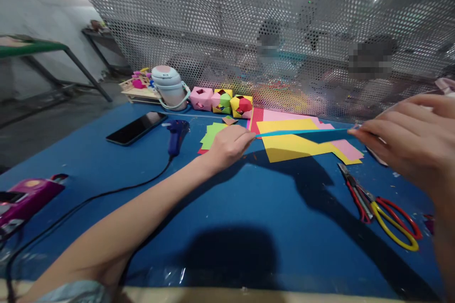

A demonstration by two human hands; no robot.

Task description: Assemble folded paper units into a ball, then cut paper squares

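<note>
A thin blue strip of paper (302, 131) stretches between my two hands above the table, seen nearly edge-on. My left hand (231, 143) pinches its left end. At the other end, my right hand (405, 137) grips it with thumb and fingers. Below and behind the strip lie yellow paper sheets (280, 149), pink paper (346, 149) and a red sheet (257, 123). Green paper squares (210, 136) rest partly hidden behind my left hand. Several folded paper cubes (202, 98) in pink, green, yellow and red stand in a row at the back.
Scissors (393, 220) with red and yellow handles and a red-handled cutter (358, 199) lie at right. A blue glue gun (175, 137), its black cord, a phone (137, 128) and a purple device (30, 201) are at left. A white lidded container (170, 87) stands before the perforated metal screen (220, 33).
</note>
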